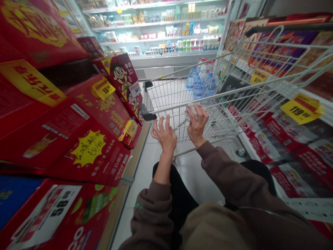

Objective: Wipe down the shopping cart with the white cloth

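Note:
A wire shopping cart (pixel 179 106) stands across the aisle in front of me, its black plastic corner cap (pixel 149 116) at the left. My left hand (pixel 164 135) is just below the top rail beside that cap, fingers bent and spread, holding nothing that I can see. Whether its fingertips touch the wire I cannot tell. A crumpled greyish-white cloth (pixel 189 108) is under the fingers of my right hand (pixel 197 121), which presses it against the cart's side near the top rail. Part of the cloth is hidden behind the fingers.
Red gift boxes (pixel 99 152) with price tags are stacked close on my left. Shelves of packaged goods (pixel 293 146) line the right. Bottled water packs (pixel 201 83) stand on the floor beyond the cart. A lit refrigerated display (pixel 158 59) spans the back. A caster wheel (pixel 241 152) is at lower right.

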Demonstrator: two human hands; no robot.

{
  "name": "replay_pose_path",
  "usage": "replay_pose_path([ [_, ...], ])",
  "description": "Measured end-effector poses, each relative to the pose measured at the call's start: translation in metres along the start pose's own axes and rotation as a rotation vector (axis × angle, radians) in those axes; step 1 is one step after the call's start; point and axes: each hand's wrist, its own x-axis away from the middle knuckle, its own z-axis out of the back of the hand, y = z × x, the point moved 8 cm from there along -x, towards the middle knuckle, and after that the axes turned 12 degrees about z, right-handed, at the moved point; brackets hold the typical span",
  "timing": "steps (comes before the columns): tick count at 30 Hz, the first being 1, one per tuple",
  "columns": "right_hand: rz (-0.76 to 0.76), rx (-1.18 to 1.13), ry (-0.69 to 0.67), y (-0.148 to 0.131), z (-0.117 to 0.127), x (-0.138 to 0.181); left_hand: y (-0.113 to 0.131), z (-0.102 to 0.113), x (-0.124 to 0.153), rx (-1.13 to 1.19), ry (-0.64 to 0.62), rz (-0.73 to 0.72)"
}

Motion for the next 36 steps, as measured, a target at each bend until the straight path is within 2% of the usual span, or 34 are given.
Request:
replay_pose_path([
  [3,0.076,-0.023,-0.052,-0.01,-0.005,0.001,-0.001,0.001,-0.004,0.004,-0.022,-0.006],
  [5,0.097,-0.021,-0.012,-0.013,-0.001,-0.004,-0.001,0.002,-0.006,0.007,-0.016,-0.019],
  [9,0.041,0.037,0.048,-0.014,0.0,-0.006,-0.005,0.004,-0.006,0.0,0.009,-0.028],
  [13,0.167,0.008,-0.089,-0.04,-0.017,0.013,-0.008,0.004,-0.007,0.017,0.008,-0.068],
  [15,0.187,-0.016,-0.107,-0.049,-0.02,0.015,-0.012,0.006,-0.009,0.034,0.015,-0.097],
  [18,0.138,-0.029,-0.064,-0.05,-0.021,0.006,-0.03,0.016,-0.013,0.069,0.123,-0.033],
  [21,0.18,-0.036,-0.099,-0.054,-0.031,0.003,-0.05,0.025,-0.017,0.123,0.207,0.067],
  [25,0.292,-0.065,-0.209,-0.072,-0.046,0.016,-0.062,0.023,-0.024,0.21,0.13,0.036],
  [29,0.304,-0.1,-0.184,-0.085,-0.05,0.008,-0.082,0.032,-0.035,0.286,0.173,0.103],
  [31,0.321,-0.094,-0.184,-0.089,-0.053,0.003,-0.089,0.029,-0.042,0.315,0.1,0.114],
  [33,0.342,-0.092,-0.242,-0.095,-0.061,0.006,-0.095,0.024,-0.046,0.346,0.018,0.111],
  [36,0.378,-0.094,-0.341,-0.111,-0.07,0.017,-0.107,0.018,-0.049,0.425,-0.036,0.127],
])
